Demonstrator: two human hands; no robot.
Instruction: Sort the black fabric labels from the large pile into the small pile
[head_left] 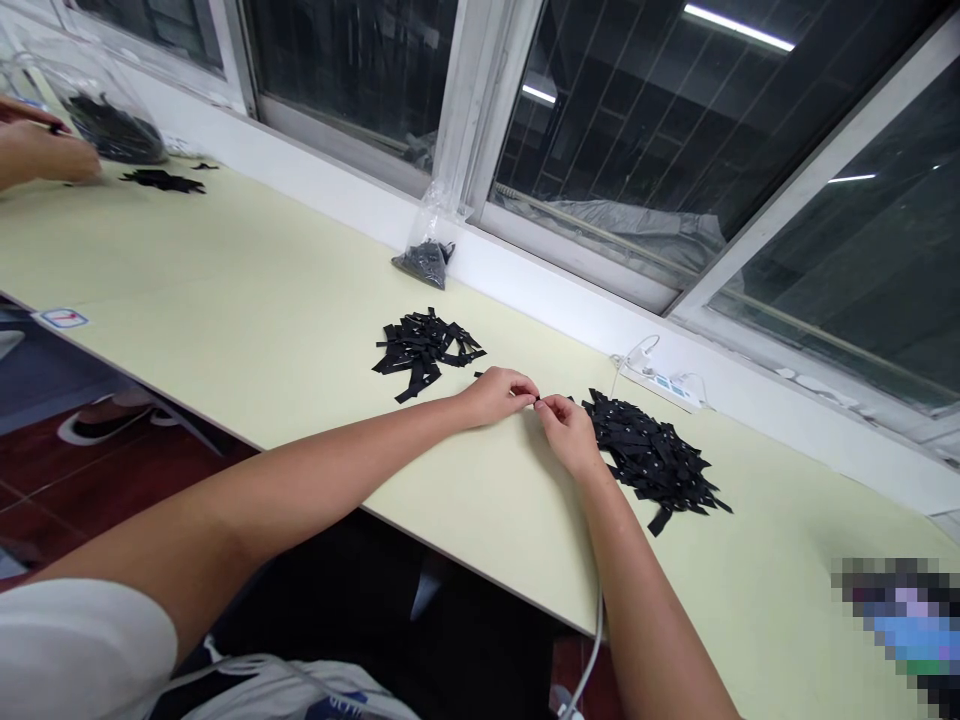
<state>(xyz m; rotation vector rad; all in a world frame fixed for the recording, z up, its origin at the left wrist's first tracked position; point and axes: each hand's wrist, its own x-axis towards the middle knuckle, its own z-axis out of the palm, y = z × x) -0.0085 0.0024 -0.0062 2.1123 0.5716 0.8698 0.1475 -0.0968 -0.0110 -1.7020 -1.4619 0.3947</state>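
Over the pale table my left hand [498, 397] and my right hand [568, 428] meet fingertip to fingertip, both pinched closed. A small piece of black strip [537, 400] shows between them, mostly covered by the fingers. Beyond my left hand lies a loose pile of short black strips [424, 350], some with small light dots. A larger heap of similar black strips [652, 455] spreads right beside my right hand and forearm.
A clear plastic bag [427, 255] with black pieces stands against the wall. Near the window are a power strip [660, 387] and cables. At far left, another person's hand [49, 155] works by a bigger bag [112, 120]. A pixelated object [911, 630] lies at right.
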